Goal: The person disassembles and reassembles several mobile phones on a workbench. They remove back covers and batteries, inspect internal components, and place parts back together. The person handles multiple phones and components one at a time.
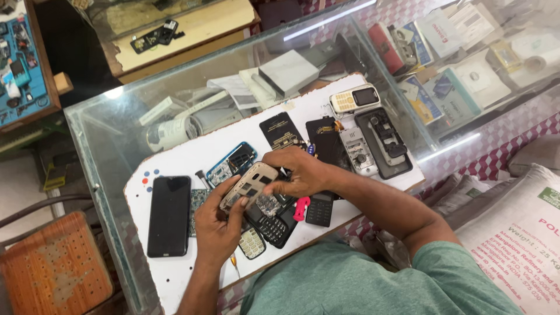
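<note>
A small mobile-phone repair shop is shown — a glass display counter (105, 146) stocked with boxed accessories (461, 87) is topped by a white work board (175, 157) on which opened handsets, a keypad phone (354, 98), a black smartphone (169, 216) and loose phone parts are spread. A blue tool board (20, 64) is seen at the far left — more phone parts lie on a wooden bench (192, 29) behind.
</note>
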